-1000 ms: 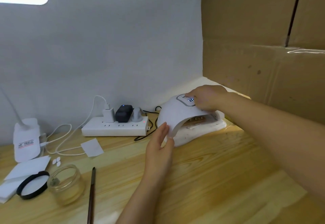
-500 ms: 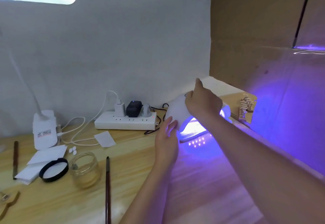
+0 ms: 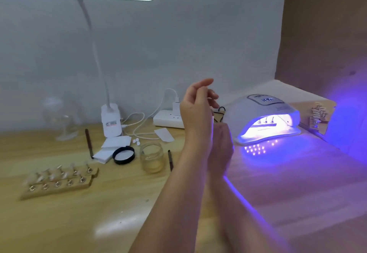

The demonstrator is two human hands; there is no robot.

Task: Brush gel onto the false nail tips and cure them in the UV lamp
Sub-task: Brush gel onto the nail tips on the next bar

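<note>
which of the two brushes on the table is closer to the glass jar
The brush lying just right of the glass jar; the other brush lies further left, beyond the black lid.

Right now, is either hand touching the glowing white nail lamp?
Apart. The head view shows bare wooden table between the glowing white nail lamp and both hands: left hand raised, right hand lower.

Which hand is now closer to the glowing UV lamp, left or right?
Right. The right hand lies low, just left of the UV lamp; the left hand is raised, farther left.
</note>
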